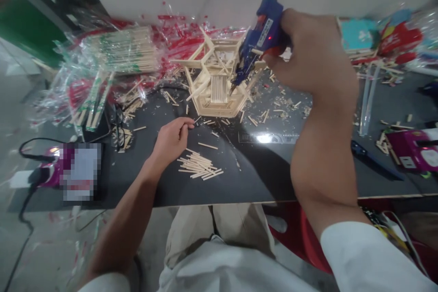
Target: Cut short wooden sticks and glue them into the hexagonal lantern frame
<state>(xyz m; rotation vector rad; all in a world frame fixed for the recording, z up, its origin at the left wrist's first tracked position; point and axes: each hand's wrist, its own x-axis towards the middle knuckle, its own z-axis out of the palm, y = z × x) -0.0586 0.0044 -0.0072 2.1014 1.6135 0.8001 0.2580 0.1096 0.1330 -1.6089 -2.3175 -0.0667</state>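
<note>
My right hand point(308, 50) is closed around a blue hot glue gun point(263, 32) with a small red light lit on its side. Its nozzle points down at the right edge of a panel of short sticks point(219, 89) on a wooden stick model point(201, 108). The model has a many-sided layered base and an open frame above. In front of it, my left hand point(174, 139) rests low over the table, fingers closed. A thin sliver point(197, 119) shows at its fingertips; whether they grip it I cannot tell. A pile of cut sticks point(198, 165) lies close by.
Plastic-wrapped stick bundles point(119, 50) lie back left. A clear ruler point(268, 138) lies mid-table, a dark blue cutter point(376, 160) to the right. Purple power boxes point(410, 149) with cords sit at both sides, a phone point(82, 171) at left. Stick scraps surround the model.
</note>
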